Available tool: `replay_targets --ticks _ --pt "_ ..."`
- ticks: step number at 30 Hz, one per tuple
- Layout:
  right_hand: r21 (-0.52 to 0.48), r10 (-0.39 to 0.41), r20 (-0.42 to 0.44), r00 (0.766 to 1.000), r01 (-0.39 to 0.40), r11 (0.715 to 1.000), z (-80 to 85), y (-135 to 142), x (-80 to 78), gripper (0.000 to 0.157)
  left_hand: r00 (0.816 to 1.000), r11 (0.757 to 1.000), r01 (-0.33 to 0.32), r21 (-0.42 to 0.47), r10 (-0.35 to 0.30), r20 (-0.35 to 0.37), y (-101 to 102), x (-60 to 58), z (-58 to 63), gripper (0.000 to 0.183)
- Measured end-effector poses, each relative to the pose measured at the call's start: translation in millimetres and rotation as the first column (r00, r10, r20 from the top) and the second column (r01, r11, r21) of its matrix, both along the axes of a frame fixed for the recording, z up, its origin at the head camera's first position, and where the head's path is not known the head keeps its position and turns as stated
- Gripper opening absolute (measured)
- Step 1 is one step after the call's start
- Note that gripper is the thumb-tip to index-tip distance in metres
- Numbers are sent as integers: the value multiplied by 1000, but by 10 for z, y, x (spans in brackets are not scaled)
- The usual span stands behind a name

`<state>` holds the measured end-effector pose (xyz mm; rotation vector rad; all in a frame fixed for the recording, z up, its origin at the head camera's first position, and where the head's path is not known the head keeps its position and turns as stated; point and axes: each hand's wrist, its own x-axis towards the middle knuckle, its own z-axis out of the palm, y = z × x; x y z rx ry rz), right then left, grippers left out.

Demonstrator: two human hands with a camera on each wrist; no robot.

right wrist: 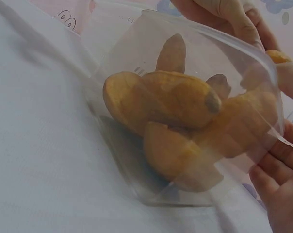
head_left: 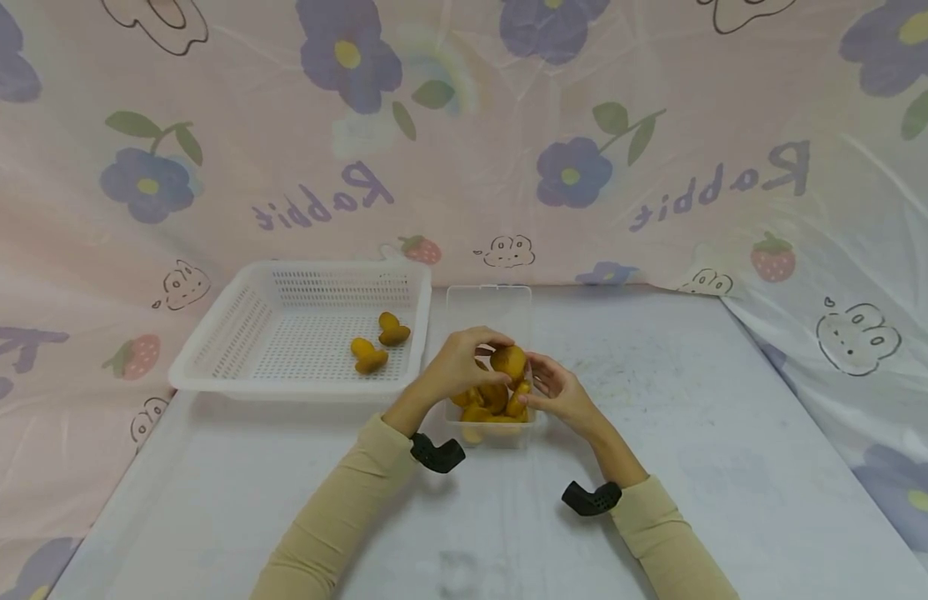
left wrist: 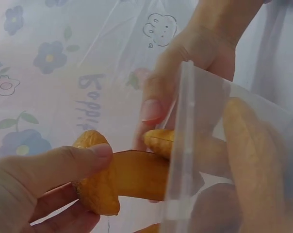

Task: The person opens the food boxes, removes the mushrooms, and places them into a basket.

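A clear plastic box (head_left: 490, 437) holds several orange-brown mushrooms (right wrist: 180, 99). Over its opening, my left hand (head_left: 464, 362) pinches another mushroom (left wrist: 95, 167) by the cap, thumb on one side and fingers on the other. In the left wrist view its stem points toward the box wall. My right hand (head_left: 561, 396) is at the right side of the box, thumb and fingers spread apart. Its thumb tip reaches the rim beside a mushroom, and in the right wrist view its relaxed fingers (right wrist: 272, 174) lie close along the outside of the clear wall.
Left of the box stands a white perforated basket (head_left: 299, 387) with mushrooms (head_left: 371, 361) at its right side. A clear lid panel (head_left: 488, 304) rises behind the box. A white cloth covers the table (head_left: 696, 400), and a patterned curtain (head_left: 464, 167) hangs behind.
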<state>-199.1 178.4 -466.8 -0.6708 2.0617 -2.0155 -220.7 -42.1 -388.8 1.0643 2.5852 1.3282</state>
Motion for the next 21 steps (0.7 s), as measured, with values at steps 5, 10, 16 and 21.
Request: replay_targets --ticks 5,10,16,21 --pt "18 -4 -5 1000 5 1000 2 3 3 77 1000 999 -20 37 19 10 -42 -3 46 47" --pt "31 -5 -13 1000 5 1000 2 2 2 75 1000 997 -26 79 26 9 -91 0 107 48" --pt "20 -1 -19 1000 1 1000 5 4 4 72 999 990 -46 131 46 0 -167 19 165 46" --pt "26 3 -36 999 -2 1000 6 1 4 71 997 985 -81 151 81 11 -239 47 170 46"
